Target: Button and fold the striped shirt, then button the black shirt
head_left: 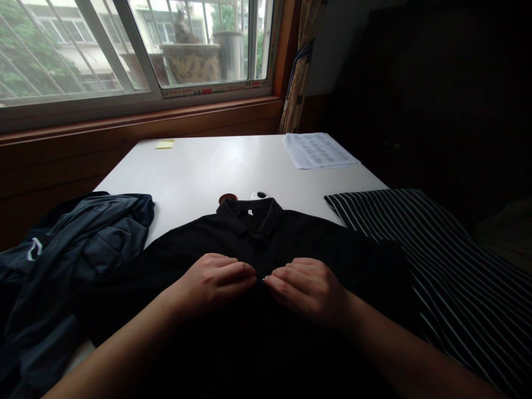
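A black collared shirt lies spread on the white table, its collar toward the window and a small white label inside the neck. Over the middle of its front, my left hand is closed, fingertips pinched together on the dark cloth. Facing it just to the right, my right hand is pinched shut on the shirt front too. A tiny shiny bit shows at the right fingertips, too small to name. A narrow gap separates the two hands. The lower shirt is lost in darkness.
Crumpled dark blue-grey clothing lies at the left, black-and-white striped cloth at the right. Beyond the collar are a brown round object and a white one. Printed papers and a yellow note rest on the white table.
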Demonstrator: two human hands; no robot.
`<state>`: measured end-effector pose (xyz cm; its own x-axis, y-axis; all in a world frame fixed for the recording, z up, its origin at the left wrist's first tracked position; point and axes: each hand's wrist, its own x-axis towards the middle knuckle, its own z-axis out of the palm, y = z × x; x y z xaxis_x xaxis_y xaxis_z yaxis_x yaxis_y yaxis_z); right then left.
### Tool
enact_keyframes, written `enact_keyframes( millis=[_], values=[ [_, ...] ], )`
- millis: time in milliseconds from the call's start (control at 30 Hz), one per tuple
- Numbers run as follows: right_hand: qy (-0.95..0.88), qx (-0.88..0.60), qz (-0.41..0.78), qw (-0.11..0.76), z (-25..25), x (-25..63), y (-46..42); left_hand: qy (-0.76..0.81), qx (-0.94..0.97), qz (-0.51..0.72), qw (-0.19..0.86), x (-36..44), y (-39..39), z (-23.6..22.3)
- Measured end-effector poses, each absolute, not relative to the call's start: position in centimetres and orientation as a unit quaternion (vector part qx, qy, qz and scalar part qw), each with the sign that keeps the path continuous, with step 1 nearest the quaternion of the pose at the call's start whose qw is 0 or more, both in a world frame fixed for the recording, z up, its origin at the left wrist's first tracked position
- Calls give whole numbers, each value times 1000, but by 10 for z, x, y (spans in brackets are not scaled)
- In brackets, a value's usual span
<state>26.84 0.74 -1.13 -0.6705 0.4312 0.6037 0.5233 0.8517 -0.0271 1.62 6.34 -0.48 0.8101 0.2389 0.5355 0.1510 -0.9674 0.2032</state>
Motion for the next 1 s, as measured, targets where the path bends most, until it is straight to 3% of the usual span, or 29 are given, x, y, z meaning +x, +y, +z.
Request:
enact_keyframes(
  millis=[667,1000],
  values=[
    [-897,-285,-2,338,-17,267,10,93,949,294,68,16,63,-13],
    [-880,-327,122,322,-31,270,18,130,974,160,95,4,75,-21]
  ],
)
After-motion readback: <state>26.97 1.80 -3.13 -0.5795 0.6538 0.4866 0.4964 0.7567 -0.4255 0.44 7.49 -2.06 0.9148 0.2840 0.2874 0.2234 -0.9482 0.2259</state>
